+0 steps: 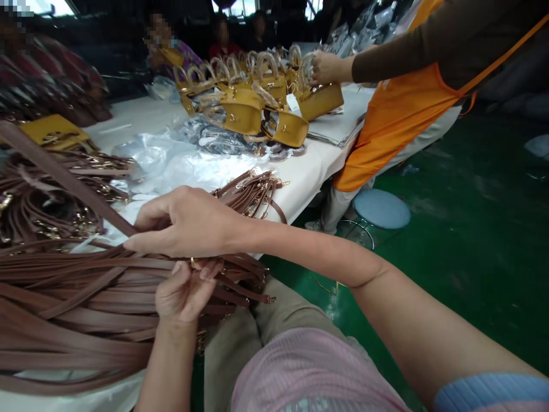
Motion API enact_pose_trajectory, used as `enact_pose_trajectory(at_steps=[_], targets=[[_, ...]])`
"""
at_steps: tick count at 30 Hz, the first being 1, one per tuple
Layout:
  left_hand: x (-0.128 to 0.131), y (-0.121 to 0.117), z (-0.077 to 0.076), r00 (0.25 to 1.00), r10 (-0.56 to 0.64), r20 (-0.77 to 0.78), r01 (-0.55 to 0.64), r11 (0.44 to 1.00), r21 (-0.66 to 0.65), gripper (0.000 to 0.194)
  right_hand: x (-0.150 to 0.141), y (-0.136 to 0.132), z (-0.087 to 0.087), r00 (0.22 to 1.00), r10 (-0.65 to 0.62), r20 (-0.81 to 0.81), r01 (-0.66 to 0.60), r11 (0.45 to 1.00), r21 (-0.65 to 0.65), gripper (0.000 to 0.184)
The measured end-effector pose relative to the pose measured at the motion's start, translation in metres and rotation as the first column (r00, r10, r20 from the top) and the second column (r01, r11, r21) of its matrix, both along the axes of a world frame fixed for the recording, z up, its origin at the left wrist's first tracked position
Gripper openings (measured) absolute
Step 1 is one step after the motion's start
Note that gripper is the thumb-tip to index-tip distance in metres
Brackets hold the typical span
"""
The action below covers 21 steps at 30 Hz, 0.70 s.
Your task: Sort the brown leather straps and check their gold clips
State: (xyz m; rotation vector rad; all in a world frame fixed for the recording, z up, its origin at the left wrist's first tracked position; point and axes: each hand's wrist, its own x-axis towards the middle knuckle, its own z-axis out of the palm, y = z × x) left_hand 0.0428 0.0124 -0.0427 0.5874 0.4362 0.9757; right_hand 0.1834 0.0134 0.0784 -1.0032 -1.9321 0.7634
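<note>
My right hand [189, 220] reaches across in front of me, thumb and fingers closed on a brown strap [72, 177] that slants up to the left edge. Just below it, my left hand [184, 292] is palm-up with its fingers curled, and a small gold metal fitting [193, 262] shows at the fingertips. What else lies between its fingers is hidden by my right hand. Under and beside both hands spreads a thick pile of brown straps [86, 329], with metal clasps at the right ends.
Coiled straps with gold hardware [47, 200] lie at left, a strap bundle [257, 191] ahead. Clear plastic wrapping [171, 154] and mustard handbags [242, 109] cover the table beyond. A person in an orange apron [394, 126] handles a bag near a blue stool [381, 209]. Others sit behind.
</note>
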Motion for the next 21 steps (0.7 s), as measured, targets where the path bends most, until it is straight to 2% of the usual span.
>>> enact_pose_trajectory(at_steps=[2, 5, 7, 10, 14, 17, 21], targets=[[0.001, -0.001, 0.003, 0.998, -0.034, -0.044, 0.036, 0.998, 0.053, 0.028, 0.007, -0.001, -0.006, 0.996, 0.063, -0.068, -0.066, 0.997, -0.042, 0.021], [0.004, -0.004, 0.012, 0.982, -0.039, -0.187, 0.067, 0.987, 0.143, 0.022, 0.021, -0.005, -0.018, 0.987, 0.055, -0.153, -0.074, 0.99, -0.122, 0.021], [0.006, -0.007, 0.019, 0.957, -0.015, -0.291, 0.065, 0.984, 0.164, 0.023, 0.032, -0.009, -0.026, 0.971, -0.001, -0.239, -0.051, 0.977, -0.209, 0.021], [0.01, -0.013, 0.029, 0.915, 0.006, -0.403, 0.049, 0.991, 0.126, 0.031, 0.047, -0.014, -0.037, 0.909, -0.119, -0.4, -0.037, 0.932, -0.361, 0.024], [0.014, -0.019, 0.033, 0.883, 0.025, -0.469, 0.033, 0.993, 0.115, 0.04, 0.064, -0.021, -0.049, 0.819, -0.268, -0.508, -0.04, 0.856, -0.515, 0.036], [0.016, -0.021, 0.031, 0.851, 0.021, -0.525, 0.06, 0.989, 0.136, 0.044, 0.072, -0.026, -0.055, 0.798, -0.283, -0.532, -0.045, 0.852, -0.522, 0.047], [0.019, -0.024, 0.034, 0.752, 0.065, -0.656, 0.102, 0.972, 0.213, 0.046, 0.073, -0.034, -0.064, 0.853, -0.25, -0.458, 0.02, 0.893, -0.449, 0.05]])
